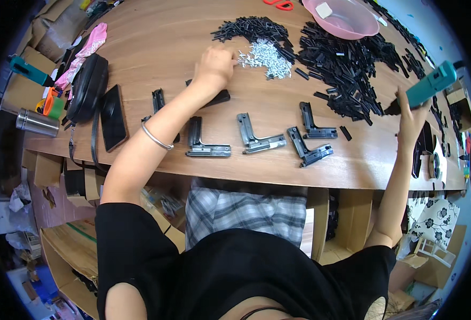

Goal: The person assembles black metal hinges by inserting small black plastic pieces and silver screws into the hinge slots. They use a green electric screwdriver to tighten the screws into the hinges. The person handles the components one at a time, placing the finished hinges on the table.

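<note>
Small silver screws [264, 55], heaped on the wooden table [155, 48] between two piles of black plastic strips [342, 64]. Left hand [214, 66] at the heap's left edge, fingers curled down onto the nearest screws; whether any are pinched, impossible to tell. Right hand [412, 114] far to the right, wrapped around a teal power screwdriver [430, 85]. Nearer the table's front edge, a row of L-shaped black-and-grey brackets [256, 140].
</note>
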{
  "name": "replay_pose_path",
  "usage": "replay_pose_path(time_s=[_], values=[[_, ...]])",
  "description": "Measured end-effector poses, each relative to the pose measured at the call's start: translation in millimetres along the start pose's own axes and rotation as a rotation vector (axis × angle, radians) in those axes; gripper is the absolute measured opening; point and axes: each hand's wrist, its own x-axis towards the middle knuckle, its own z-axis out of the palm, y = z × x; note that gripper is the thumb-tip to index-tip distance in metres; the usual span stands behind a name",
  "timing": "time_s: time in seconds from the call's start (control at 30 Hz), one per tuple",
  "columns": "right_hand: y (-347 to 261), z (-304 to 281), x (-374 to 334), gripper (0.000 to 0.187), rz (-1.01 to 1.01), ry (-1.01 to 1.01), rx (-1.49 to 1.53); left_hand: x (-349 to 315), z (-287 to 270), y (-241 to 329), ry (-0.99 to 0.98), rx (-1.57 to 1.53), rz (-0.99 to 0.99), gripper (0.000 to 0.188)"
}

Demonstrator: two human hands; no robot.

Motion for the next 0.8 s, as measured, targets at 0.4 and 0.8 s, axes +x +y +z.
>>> replay_pose_path(time_s=[0.4,0.8], values=[[-91,88,-44,0.026,-0.289,-0.248,0.623,-26,-24,79,-0.366,-0.92,-0.161,0.02],[-100,72,-69,0.019,0.096,-0.326,0.937,-70,-14,146,-0.05,-0.687,0.29,0.012]])
